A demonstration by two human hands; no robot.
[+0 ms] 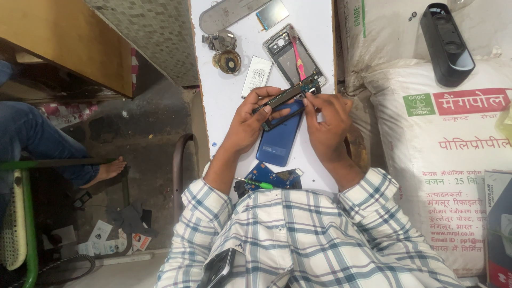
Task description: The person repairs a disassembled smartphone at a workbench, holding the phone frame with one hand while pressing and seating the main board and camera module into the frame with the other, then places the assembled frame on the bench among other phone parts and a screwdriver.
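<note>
My left hand (249, 121) and my right hand (327, 121) both grip a dark phone frame with a circuit board (290, 93), held just above a blue phone back cover (279, 140) on the narrow white table (224, 101). The left fingers hold the frame's left end. On its right end the right fingers pinch near the camera part. A second open phone shell (285, 53) with a pink strip lies just beyond my hands.
A white battery (256, 74), round metal parts (226, 60) and a grey blade-shaped piece (226, 13) lie further up the table. A green-handled screwdriver (260, 184) and blue circuit board (272, 177) rest near my chest. White sacks (442, 138) stand right; another person's foot (109, 169) left.
</note>
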